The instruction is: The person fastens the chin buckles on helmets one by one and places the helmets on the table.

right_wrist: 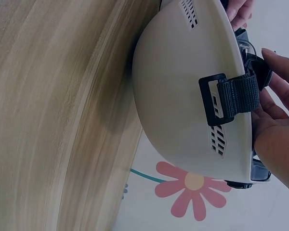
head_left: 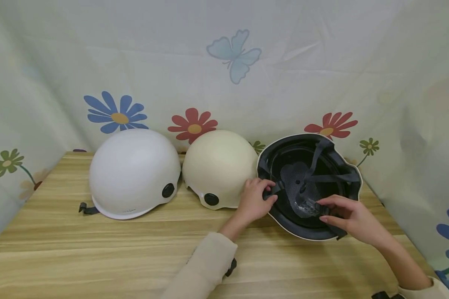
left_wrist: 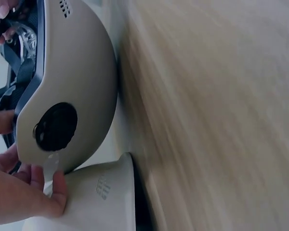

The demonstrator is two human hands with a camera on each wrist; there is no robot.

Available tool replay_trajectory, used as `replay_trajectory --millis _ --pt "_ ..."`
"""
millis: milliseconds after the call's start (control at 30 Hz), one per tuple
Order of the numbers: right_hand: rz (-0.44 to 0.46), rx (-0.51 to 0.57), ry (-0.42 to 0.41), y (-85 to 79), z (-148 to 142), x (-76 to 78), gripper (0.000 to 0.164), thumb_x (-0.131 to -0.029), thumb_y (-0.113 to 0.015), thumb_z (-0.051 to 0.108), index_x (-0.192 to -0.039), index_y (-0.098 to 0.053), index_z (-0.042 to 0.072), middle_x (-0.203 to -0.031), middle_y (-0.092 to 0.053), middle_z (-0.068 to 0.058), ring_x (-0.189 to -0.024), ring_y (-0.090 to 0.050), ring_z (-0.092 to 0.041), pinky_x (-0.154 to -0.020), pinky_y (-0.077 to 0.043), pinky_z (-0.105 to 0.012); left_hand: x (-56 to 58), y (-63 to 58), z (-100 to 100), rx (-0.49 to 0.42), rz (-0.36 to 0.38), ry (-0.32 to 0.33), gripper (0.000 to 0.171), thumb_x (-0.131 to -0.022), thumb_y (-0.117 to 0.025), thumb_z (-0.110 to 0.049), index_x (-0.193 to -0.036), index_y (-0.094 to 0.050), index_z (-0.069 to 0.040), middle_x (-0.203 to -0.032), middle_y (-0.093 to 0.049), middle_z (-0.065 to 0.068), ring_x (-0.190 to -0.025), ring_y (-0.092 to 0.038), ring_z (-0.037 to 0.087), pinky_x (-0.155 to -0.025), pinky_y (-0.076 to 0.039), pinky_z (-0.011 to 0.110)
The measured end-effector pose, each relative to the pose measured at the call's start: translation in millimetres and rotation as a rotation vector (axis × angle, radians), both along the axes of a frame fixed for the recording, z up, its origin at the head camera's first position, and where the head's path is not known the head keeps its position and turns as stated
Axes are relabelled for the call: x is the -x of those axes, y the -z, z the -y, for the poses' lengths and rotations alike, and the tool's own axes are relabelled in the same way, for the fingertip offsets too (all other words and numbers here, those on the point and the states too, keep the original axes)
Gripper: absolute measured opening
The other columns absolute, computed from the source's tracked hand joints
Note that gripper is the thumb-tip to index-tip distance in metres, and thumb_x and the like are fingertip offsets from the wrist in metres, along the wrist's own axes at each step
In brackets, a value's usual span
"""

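An upturned cream helmet (head_left: 297,231) lies on the table at the right, its black padded inside facing up. My left hand (head_left: 252,199) grips its left rim. In the left wrist view, fingers lie on both sides of that rim, beside a round black disc (left_wrist: 57,126). My right hand (head_left: 353,218) pinches a black buckle (right_wrist: 260,71) at the near right rim. A webbing strap (right_wrist: 238,95) with a black slide hangs over the outer shell there. Dark straps (head_left: 318,155) cross the hollow. Crumpled clear plastic (head_left: 306,207) shows inside, close to the right fingertips.
A second cream helmet (head_left: 217,162) stands dome up, right against the upturned one. Farther left is a white helmet (head_left: 131,170), also dome up, with a black buckle (head_left: 87,208) sticking out. Behind the wooden table (head_left: 97,257) hangs a flowered curtain (head_left: 153,70).
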State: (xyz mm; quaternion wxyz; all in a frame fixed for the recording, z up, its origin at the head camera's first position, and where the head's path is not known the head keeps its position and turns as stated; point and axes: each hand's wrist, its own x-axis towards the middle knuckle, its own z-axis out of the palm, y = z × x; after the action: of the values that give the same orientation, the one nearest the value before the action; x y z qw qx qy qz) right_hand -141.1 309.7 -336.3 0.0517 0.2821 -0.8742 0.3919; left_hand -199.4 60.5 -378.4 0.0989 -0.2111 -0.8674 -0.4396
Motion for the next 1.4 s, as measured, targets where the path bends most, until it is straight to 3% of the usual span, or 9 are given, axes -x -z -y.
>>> replay_trajectory --millis 167,300,633,833,1000,1267,1400 --pt "0.024 0.003 0.005 0.9 -1 -0.8 0.029 -0.077 -0.066 -0.007 -0.105 -0.061 -0.001 -0.091 -0.057 0.003 -0.067 -0.054 -0.011 -0.056 -0.047 -0.022 -1.3 4.9 -7 -0.004 -0.033 -0.089 0.018 -0.083 -0.067 -0.026 -0.095 -0.064 -0.013 -0.083 -0.053 -0.003 -0.089 -0.044 0.018 -0.078 -0.036 0.035" --pt "0.020 0.009 0.002 1.9 -3 -0.1 0.029 -0.077 -0.066 -0.008 -0.105 -0.061 -0.001 -0.092 -0.058 0.003 -0.067 -0.054 -0.011 -0.056 -0.047 -0.022 -2.0 6.0 -10 -0.003 -0.059 -0.120 0.015 -0.081 -0.068 -0.026 -0.091 -0.063 -0.015 -0.080 -0.052 -0.004 -0.088 -0.044 0.017 -0.078 -0.035 0.035" --pt "-0.002 0.024 0.009 3.0 -1 0.2 0.030 -0.076 -0.066 -0.010 -0.105 -0.061 -0.003 -0.092 -0.059 0.001 -0.068 -0.055 -0.011 -0.056 -0.047 -0.021 -2.1 12.3 -11 -0.095 -0.113 -0.079 0.008 -0.083 -0.067 -0.017 -0.086 -0.061 -0.013 -0.090 -0.057 0.001 -0.092 -0.045 0.021 -0.077 -0.035 0.038" --pt "-0.032 0.014 0.052 6.6 -4 3.0 0.031 -0.075 -0.067 -0.010 -0.105 -0.061 -0.004 -0.091 -0.059 0.002 -0.068 -0.055 -0.009 -0.055 -0.045 -0.020 -2.4 12.2 -10 -0.254 -0.143 -0.056 0.007 -0.082 -0.067 -0.011 -0.085 -0.062 -0.008 -0.086 -0.060 0.004 -0.086 -0.048 0.020 -0.075 -0.038 0.032" --pt "-0.059 -0.021 0.144 6.4 -6 6.2 0.030 -0.075 -0.069 -0.007 -0.104 -0.062 -0.003 -0.091 -0.060 0.004 -0.070 -0.056 -0.006 -0.056 -0.046 -0.017 -1.0 5.0 -7 -0.396 -0.197 -0.066 0.006 -0.081 -0.067 -0.005 -0.083 -0.062 -0.003 -0.078 -0.057 0.006 -0.075 -0.051 0.020 -0.067 -0.041 0.026" --pt "-0.024 -0.068 0.252 4.4 -9 5.8 0.029 -0.079 -0.068 0.001 -0.108 -0.061 -0.001 -0.091 -0.062 -0.003 -0.069 -0.056 -0.005 -0.055 -0.046 -0.019 -1.0 -5.1 1 -0.468 -0.105 -0.058 0.007 -0.080 -0.066 0.000 -0.083 -0.060 0.000 -0.080 -0.057 0.008 -0.072 -0.052 0.017 -0.061 -0.043 0.023" --pt "-0.031 -0.064 0.269 3.1 -9 6.0 0.029 -0.081 -0.068 0.002 -0.108 -0.061 -0.001 -0.090 -0.062 -0.002 -0.068 -0.057 -0.006 -0.055 -0.047 -0.020 -0.6 -4.4 4 -0.492 -0.050 -0.002 0.018 -0.080 -0.064 0.003 -0.097 -0.057 0.000 -0.080 -0.059 0.009 -0.071 -0.051 0.014 -0.061 -0.043 0.021"
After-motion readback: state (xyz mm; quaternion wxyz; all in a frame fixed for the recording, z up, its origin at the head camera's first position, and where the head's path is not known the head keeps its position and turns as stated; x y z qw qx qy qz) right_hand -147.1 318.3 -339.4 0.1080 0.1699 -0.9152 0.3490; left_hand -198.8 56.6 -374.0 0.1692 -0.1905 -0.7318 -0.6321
